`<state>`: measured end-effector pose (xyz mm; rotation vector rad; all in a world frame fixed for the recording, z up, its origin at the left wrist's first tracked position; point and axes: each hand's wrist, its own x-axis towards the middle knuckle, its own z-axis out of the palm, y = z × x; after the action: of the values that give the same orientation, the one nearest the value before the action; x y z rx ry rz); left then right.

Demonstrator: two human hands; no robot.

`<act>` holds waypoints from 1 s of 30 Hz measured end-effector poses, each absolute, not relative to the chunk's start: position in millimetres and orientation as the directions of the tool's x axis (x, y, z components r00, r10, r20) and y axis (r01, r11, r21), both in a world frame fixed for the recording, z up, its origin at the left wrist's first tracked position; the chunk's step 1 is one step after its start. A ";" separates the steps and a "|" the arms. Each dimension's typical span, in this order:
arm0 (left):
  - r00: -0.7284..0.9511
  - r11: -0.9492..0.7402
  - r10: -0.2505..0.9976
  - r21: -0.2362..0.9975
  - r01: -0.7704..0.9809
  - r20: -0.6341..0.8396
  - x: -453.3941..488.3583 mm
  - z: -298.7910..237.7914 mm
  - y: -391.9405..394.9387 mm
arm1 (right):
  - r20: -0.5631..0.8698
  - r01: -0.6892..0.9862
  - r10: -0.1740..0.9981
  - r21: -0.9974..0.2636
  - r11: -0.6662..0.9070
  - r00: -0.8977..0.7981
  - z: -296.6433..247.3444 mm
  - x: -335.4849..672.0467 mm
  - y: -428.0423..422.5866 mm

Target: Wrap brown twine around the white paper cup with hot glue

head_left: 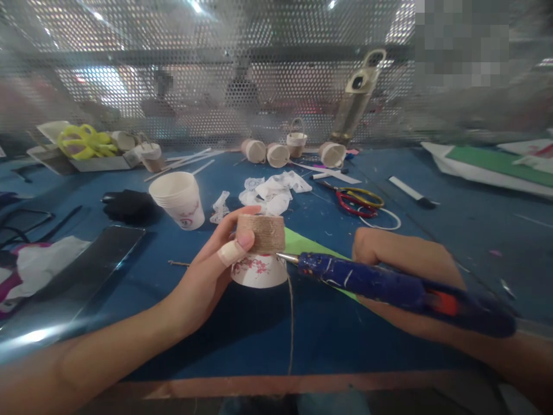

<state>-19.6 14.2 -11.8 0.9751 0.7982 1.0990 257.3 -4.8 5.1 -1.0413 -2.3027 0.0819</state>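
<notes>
While the cup [259,273], wide end down and wrapped above in twine [268,233], is grasped over the worktop [233,346] by the fingers [246,239] of the left hand [207,276], the glue gun [363,283] is clasped in the right hand [400,251], its tip set at the twine's lower edge. Beyond, spare cups [179,199] are nested in a stack; what is held in the bottle [352,112] cannot be told.

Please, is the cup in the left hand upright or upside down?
The cup is upside down: its wide printed end faces downward, and its narrower end, wrapped in twine, is on top.
</notes>
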 end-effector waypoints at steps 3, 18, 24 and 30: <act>0.268 0.146 0.962 0.936 -0.322 -0.058 -19.3 -12.9 14.4 | 0.501 0.658 0.678 -0.253 0.709 -0.538 7.7 256.3 -5.5; 0.251 0.137 0.967 0.925 -0.354 -0.048 -17.6 -8.6 12.6 | 0.504 0.687 0.661 -0.168 0.707 -0.556 9.3 255.8 -7.1; 0.233 0.134 0.971 0.930 -0.341 -0.054 -17.1 -10.1 12.1 | 0.541 0.713 0.638 -0.098 0.694 -0.547 8.5 253.2 -7.3; 0.226 0.119 0.973 0.926 -0.359 -0.038 -15.1 -4.4 11.1 | 0.533 0.708 0.628 -0.074 0.702 -0.567 7.4 256.6 -5.8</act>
<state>-15.1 11.1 -4.4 0.9684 0.8154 1.1506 256.6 -5.8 7.4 -1.0198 -2.3762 -0.1992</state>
